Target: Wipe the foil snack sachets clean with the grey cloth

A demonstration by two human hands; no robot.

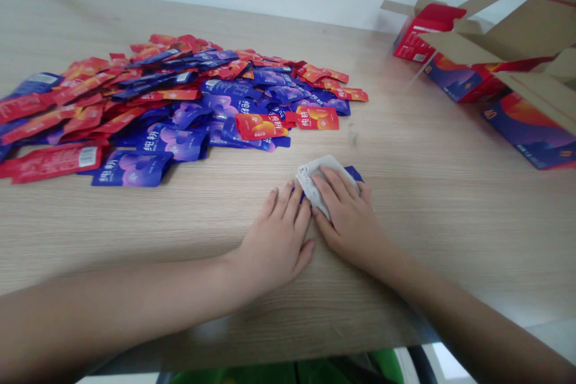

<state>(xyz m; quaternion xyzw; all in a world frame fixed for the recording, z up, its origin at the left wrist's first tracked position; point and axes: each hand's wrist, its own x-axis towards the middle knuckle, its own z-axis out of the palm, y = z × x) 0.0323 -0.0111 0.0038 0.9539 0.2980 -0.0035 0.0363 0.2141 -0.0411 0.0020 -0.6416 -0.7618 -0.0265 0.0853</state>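
Work is centring on a blue packet (354, 173), which is lying on the table (171, 225) in front of the person, mostly hidden, with only blue edges showing at either side of a folded pale cloth (327, 163). The right hand (355, 222) is resting on that cloth with fingers extending over its top, pressing it down rather than closing round it. The left hand (276, 237) is lying open, palm down, its fingertips reaching the packet's left edge and gripping nothing visible. With cloth and fingers bearing on it, this packet is seemingly undergoing its turn and not yet finished. Beyond and to the left, a large pile of red and blue packets (180, 96) is spreading out; nothing is showing which of these are done, so the share left is staying uncertain. At the right, three cartons (526, 129) are standing with flaps open, none sealed, their contents hiding from view.
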